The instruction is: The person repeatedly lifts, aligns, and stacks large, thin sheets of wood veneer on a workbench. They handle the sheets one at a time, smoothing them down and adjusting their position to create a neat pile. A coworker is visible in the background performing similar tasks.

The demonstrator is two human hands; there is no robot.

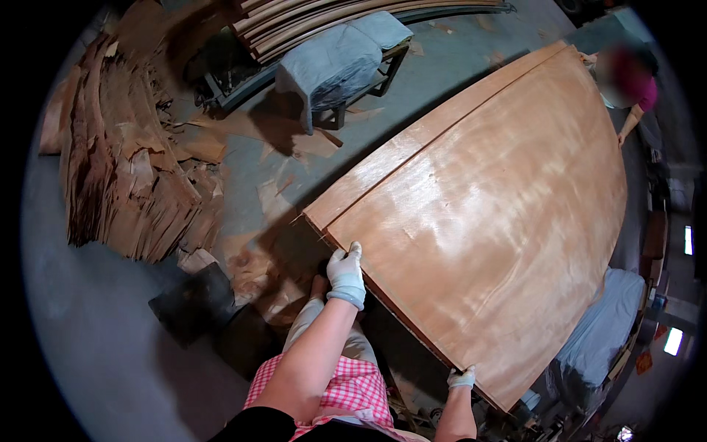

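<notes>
A large, thin tan wood veneer sheet spreads across the right half of the view, its surface shiny and slightly wavy. Along its far left side runs a narrower veneer strip, divided from it by a straight seam. My left hand, in a white glove, grips the near edge close to that seam, its fingers partly hidden. Further right on the same edge, my right hand, also gloved, holds on near the lower corner, with its fingers mostly under the sheet. What lies beneath the veneer is hidden.
Another person stands at the far right end, hands at the sheet's edge. A tall stack of ragged veneer stands left. Behind are a plastic-covered bench and long curved boards. Veneer scraps litter the floor.
</notes>
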